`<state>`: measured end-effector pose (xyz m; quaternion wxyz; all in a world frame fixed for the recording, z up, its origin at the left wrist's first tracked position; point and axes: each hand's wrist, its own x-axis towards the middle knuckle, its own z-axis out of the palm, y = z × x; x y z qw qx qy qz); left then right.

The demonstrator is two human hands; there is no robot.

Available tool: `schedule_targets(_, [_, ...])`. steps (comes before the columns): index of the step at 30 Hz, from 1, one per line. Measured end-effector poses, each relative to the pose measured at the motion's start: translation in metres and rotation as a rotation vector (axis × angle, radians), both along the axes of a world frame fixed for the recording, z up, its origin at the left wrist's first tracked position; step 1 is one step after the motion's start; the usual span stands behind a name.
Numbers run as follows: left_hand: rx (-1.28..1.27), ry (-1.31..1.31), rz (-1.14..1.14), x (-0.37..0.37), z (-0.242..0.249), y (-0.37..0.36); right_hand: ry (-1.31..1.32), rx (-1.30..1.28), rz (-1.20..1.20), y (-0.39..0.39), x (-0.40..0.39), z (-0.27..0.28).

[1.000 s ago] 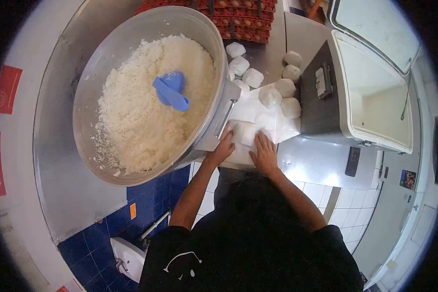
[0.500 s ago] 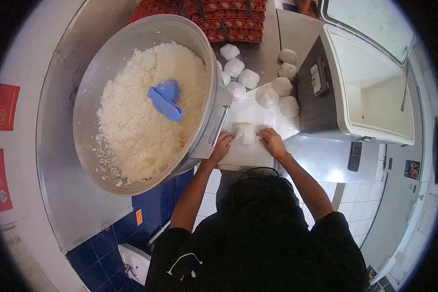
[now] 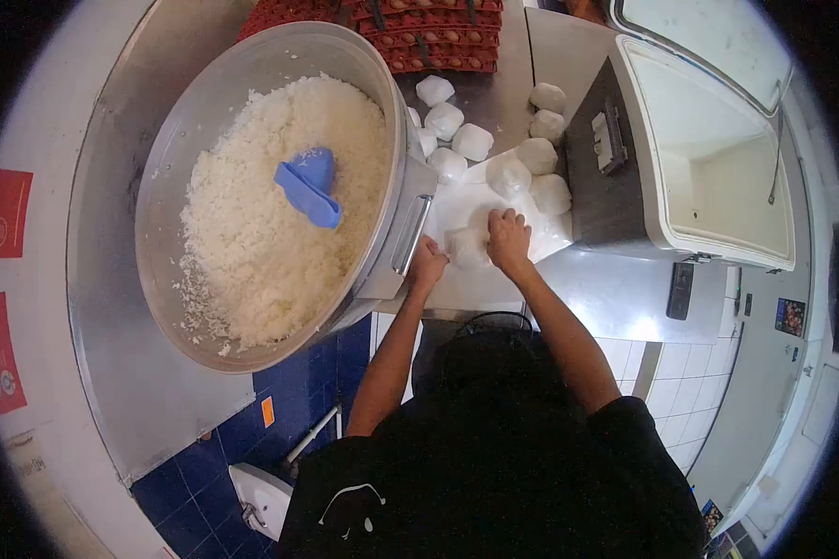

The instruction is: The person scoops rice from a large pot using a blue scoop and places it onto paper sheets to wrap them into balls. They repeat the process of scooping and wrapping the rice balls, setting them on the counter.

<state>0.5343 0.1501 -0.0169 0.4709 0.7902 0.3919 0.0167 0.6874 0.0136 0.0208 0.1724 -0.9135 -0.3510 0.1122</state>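
Note:
A white paper-wrapped rice packet (image 3: 468,248) lies on a stack of white paper sheets (image 3: 452,294) at the front of the steel counter. At its left edge, my left hand (image 3: 427,265) is closed, its fingertips pinching the wrapper. Over the right side of the packet is my right hand (image 3: 510,242), with fingers bent and pressed together on the paper. Its fingertips are partly hidden. Just beyond my hands sit several finished white packets (image 3: 508,177), in two loose groups.
A big metal pot (image 3: 252,365) of cooked white rice (image 3: 252,214) stands on the left, a blue scoop (image 3: 309,186) resting in the rice. On the right is an open cooler box (image 3: 657,200). Red egg trays (image 3: 429,42) are stacked at the back.
My right hand has moved up and inward over the packet, folding its right side. My left hand stays at the left edge, slightly lower. The view has shifted a little.

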Motion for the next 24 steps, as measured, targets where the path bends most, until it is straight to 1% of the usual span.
schedule_targets(1, [0.122, -0.013, 0.057, 0.003, 0.001, -0.003, -0.217, 0.025, 0.063, 0.003, -0.002, 0.002])
schedule_targets(2, [0.123, -0.012, 0.054, 0.004, 0.002, -0.007, -0.216, 0.026, 0.06, 0.004, -0.006, 0.003])
schedule_targets(4, [0.292, -0.002, -0.003, 0.004, 0.008, -0.017, 0.093, -0.037, 0.088, 0.005, -0.013, -0.004])
schedule_targets(5, [0.294, -0.003, -0.006, 0.004, 0.01, -0.024, 0.065, -0.017, 0.07, 0.002, -0.014, -0.006])
schedule_targets(6, [0.374, -0.056, 0.027, 0.003, 0.01, -0.032, 0.065, -0.016, 0.069, -0.003, -0.015, -0.009])
schedule_targets(7, [0.454, -0.11, 0.062, 0.002, 0.009, -0.037, 0.115, 0.028, 0.059, -0.009, -0.014, -0.012])
schedule_targets(8, [0.454, -0.108, 0.062, 0.001, 0.008, -0.038, 0.166, 0.07, 0.051, -0.013, -0.015, -0.015])
schedule_targets(10, [0.36, 0.036, -0.063, 0.002, 0.012, -0.039, 0.209, 0.093, 0.057, -0.015, -0.019, -0.01])
schedule_targets(11, [0.362, 0.041, -0.066, 0.0, 0.014, -0.042, 0.252, 0.116, 0.062, -0.018, -0.022, -0.007])
schedule_targets(12, [0.025, 0.01, 0.092, 0.002, 0.03, -0.045, 0.256, 0.121, 0.061, -0.02, -0.027, 0.002])
schedule_targets(13, [-0.309, -0.029, 0.248, 0.005, 0.035, -0.046, 0.286, 0.162, 0.015, -0.022, -0.03, 0.011])
schedule_targets(14, [-0.298, -0.036, 0.244, 0.009, 0.036, -0.045, 0.315, 0.204, -0.03, -0.022, -0.033, 0.022])
schedule_targets(15, [-0.484, -0.187, 0.408, 0.012, 0.025, -0.043, 0.309, 0.214, -0.027, -0.021, -0.035, 0.02])
schedule_targets(16, [-0.673, -0.336, 0.569, 0.015, 0.02, -0.044, 0.37, 0.314, -0.034, -0.022, -0.041, 0.013])
schedule_targets(17, [-0.671, -0.336, 0.567, 0.017, 0.014, -0.047, 0.433, 0.412, -0.043, -0.024, -0.046, 0.006])
schedule_targets(18, [-0.574, -0.315, 0.581, 0.022, 0.013, -0.051, 0.431, 0.414, -0.043, -0.025, -0.051, 0.004])
schedule_targets(19, [-0.477, -0.295, 0.592, 0.027, 0.013, -0.052, 0.35, 0.494, 0.041, -0.023, -0.053, 0.003])
schedule_targets(20, [-0.48, -0.298, 0.589, 0.03, 0.013, -0.054, 0.267, 0.57, 0.122, -0.023, -0.055, 0.0])
schedule_targets(22, [-0.575, -0.371, 0.624, 0.035, 0.025, -0.059, 0.217, 0.568, 0.142, -0.022, -0.054, 0.001])
schedule_targets(23, [-0.578, -0.371, 0.62, 0.035, 0.031, -0.059, 0.353, 0.508, 0.094, -0.025, -0.051, 0.001])
schedule_targets(24, [-0.595, -0.392, 0.516, 0.033, 0.036, -0.057, 0.49, 0.446, 0.044, -0.028, -0.048, 0.008])
